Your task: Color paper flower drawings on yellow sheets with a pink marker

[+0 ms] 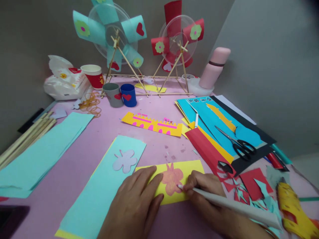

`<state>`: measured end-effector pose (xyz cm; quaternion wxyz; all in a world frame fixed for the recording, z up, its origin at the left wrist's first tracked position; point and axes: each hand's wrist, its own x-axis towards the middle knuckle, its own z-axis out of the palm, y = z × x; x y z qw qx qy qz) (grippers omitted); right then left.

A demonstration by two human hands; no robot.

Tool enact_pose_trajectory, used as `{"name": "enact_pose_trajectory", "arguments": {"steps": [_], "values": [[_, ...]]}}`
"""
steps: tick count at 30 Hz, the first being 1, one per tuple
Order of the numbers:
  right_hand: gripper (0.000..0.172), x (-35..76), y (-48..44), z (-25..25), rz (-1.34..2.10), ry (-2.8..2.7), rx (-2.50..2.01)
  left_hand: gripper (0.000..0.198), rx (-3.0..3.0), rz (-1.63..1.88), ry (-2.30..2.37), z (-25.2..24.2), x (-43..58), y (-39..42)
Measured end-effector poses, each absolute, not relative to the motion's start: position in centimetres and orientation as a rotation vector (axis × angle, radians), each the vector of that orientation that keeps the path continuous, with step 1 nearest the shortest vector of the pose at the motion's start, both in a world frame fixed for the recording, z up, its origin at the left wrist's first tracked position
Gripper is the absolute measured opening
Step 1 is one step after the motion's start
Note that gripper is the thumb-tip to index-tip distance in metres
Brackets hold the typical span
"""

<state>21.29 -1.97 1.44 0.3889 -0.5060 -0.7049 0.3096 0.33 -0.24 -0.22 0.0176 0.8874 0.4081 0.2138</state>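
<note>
My left hand (136, 199) lies flat with fingers spread, pressing on the left part of a yellow paper strip (191, 167) on the pink table. A pink flower cut-out (171, 178) rests on that strip. My right hand (203, 189) is closed around a white pen (231, 204), whose tip touches the flower's lower right edge. A pale lilac flower cut-out (125, 161) lies on a long light-blue sheet (99, 192) to the left.
Black scissors (239, 144) lie on stacked blue, black, red and yellow sheets (214, 116) at right. Two paper pinwheel models (112, 33) stand at the back behind grey and blue cups (121, 95). Wooden sticks (25, 137) lie far left; paper scraps (256, 192) far right.
</note>
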Motion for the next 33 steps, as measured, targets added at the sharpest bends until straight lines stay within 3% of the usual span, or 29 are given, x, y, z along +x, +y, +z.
{"name": "enact_pose_trajectory", "arguments": {"steps": [22, 29, 33], "values": [[0.014, 21.5, -2.2, 1.3, 0.721, -1.801, -1.266, 0.033, 2.725, 0.669, 1.250, -0.7, 0.2, -0.4], [0.014, 21.7, -2.4, 1.0, 0.818, -1.764, -1.332, 0.034, 2.754, 0.656, 1.263, -0.6, 0.0, -0.6], [0.013, 22.0, -2.4, 0.2, 0.962, -1.473, -1.308, 0.036, 2.761, 0.668, 1.297, -0.4, 0.1, -0.6]]}}
